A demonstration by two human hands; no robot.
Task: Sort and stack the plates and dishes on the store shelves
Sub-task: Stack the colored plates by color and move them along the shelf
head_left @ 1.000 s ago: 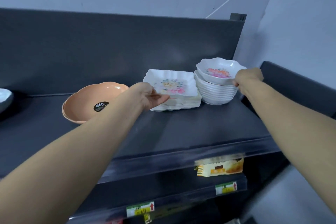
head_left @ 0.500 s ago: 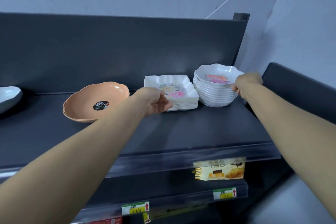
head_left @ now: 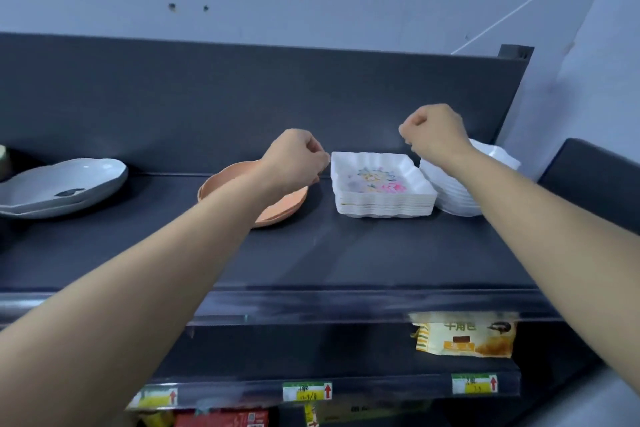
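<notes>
Left hand (head_left: pixel 294 158), right hand (head_left: pixel 433 132) lifted, flanking square stack (head_left: pixel 381 199).

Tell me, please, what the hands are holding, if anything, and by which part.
Nothing, it seems: the left hand is curled beside a corner of the square plates, the right hand curled, raised clear.

Your square plates (head_left: pixel 377 180) are white, printed with pink, yellow and blue flowers. You also see white bowls (head_left: pixel 457 201), a peach dish (head_left: pixel 284 204) and a grey dish (head_left: pixel 69 184).
</notes>
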